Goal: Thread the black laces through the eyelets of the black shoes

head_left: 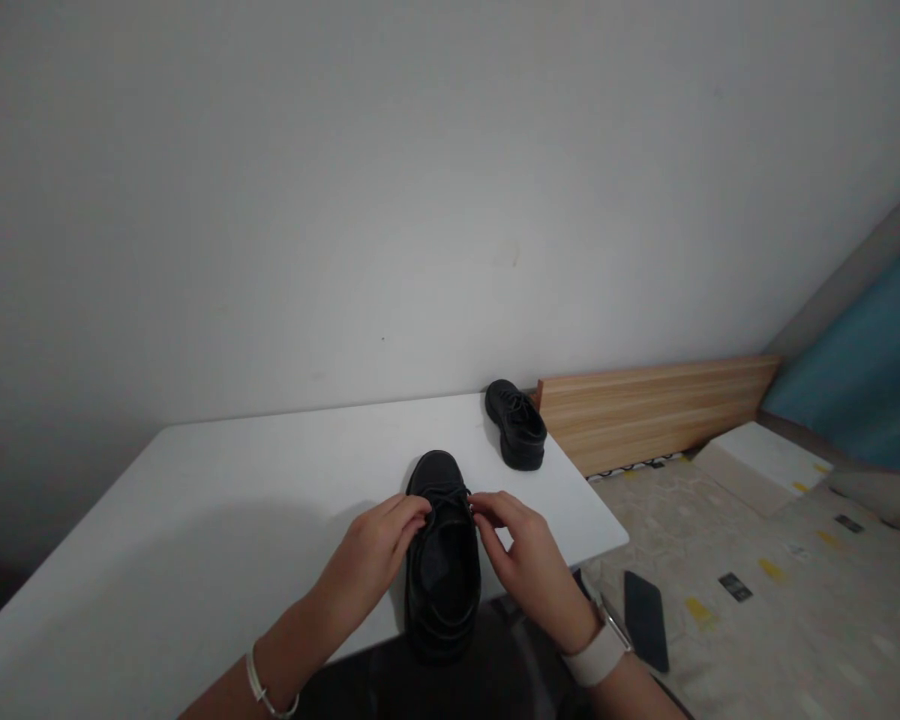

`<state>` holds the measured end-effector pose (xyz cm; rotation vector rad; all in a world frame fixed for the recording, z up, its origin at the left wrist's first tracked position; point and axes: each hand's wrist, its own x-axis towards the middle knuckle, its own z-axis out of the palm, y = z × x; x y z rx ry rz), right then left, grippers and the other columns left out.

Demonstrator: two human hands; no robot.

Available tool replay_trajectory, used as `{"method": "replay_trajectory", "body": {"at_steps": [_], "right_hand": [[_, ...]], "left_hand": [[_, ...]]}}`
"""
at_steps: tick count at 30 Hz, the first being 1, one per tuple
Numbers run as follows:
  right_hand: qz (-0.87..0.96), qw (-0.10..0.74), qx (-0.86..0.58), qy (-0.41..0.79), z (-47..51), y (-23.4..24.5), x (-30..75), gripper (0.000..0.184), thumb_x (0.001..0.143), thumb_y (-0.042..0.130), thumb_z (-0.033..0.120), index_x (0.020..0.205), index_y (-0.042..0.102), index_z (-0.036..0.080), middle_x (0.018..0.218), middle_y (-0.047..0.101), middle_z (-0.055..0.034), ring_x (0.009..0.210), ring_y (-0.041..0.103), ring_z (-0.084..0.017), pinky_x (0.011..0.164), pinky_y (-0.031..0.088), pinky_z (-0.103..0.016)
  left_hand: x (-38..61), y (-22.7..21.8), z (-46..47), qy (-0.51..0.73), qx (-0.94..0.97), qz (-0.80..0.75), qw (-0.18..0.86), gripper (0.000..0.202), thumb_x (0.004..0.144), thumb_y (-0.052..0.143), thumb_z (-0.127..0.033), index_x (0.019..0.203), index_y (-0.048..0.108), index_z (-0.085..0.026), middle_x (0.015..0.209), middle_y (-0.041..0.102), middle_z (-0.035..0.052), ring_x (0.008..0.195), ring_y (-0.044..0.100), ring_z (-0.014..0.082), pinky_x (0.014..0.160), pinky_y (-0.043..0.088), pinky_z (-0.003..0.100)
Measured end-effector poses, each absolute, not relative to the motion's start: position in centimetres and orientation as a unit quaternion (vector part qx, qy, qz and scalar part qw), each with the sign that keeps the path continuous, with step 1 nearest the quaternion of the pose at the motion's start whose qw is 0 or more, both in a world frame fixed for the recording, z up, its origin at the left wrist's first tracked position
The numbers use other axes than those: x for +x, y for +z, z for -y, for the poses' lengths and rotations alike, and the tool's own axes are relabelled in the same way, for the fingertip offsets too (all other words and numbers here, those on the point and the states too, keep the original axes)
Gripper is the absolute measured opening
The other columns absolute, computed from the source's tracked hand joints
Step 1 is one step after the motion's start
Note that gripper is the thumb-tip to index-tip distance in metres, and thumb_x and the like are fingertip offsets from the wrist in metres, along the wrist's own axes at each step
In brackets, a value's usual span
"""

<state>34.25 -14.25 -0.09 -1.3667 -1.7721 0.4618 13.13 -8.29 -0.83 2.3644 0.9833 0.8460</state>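
A black lace-up shoe (441, 575) stands at the table's near edge, toe pointing away from me and its opening facing up. Its dark shoelace (444, 494) crosses over the tongue. My left hand (381, 545) is at the left side of the lacing, thumb and fingers pinched on the lace. On the opposite side, my right hand (521, 552) has its fingertips closed on the lace near the eyelets. The thin lace ends are hard to make out. A second black shoe (521, 432) rests farther back, near the table's right edge.
The white table (255, 480) meets a plain wall (345, 200). To the right is a bed (780, 590) with a wooden headboard (652, 412). A dark phone (646, 620) and a pale flat sheet (765, 462) lie on it. A blue curtain (862, 370) hangs at far right.
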Motion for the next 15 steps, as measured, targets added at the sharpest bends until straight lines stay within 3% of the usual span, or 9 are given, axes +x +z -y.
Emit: {"method": "replay_trajectory", "body": {"at_steps": [4,8,15], "right_hand": [[0.747,0.327,-0.560,0.148,14.8,0.8,33.5,0.035,0.094,0.050,0.012,0.125,0.059,0.024,0.103,0.064,-0.0090,0.093,0.064,-0.023,0.083,0.052,-0.037],[0.773,0.232,-0.585,0.075,14.8,0.8,32.9,0.033,0.090,0.047,0.005,0.113,0.064,0.021,0.100,0.060,-0.0091,0.085,0.062,-0.022,0.075,0.051,-0.033],[0.766,0.180,-0.617,0.018,14.3,1.1,32.1,0.024,0.090,0.047,0.002,0.098,0.063,0.018,0.092,0.061,-0.0088,0.077,0.061,-0.022,0.067,0.045,-0.031]], "left_hand": [[13.7,-0.1,9.0,0.249,0.868,-0.384,0.194,0.022,0.094,0.049,-0.016,0.110,0.063,-0.020,0.102,0.071,0.0083,0.091,0.069,0.0230,0.083,0.054,0.034],[14.3,0.3,9.6,0.187,0.883,-0.405,0.147,0.032,0.092,0.049,-0.013,0.120,0.062,-0.022,0.103,0.068,0.0083,0.090,0.069,0.0227,0.081,0.055,0.034],[15.8,1.5,9.6,0.123,0.886,-0.434,0.107,0.030,0.085,0.044,-0.001,0.098,0.066,-0.016,0.099,0.064,0.0106,0.088,0.066,0.0234,0.080,0.054,0.035]]}}
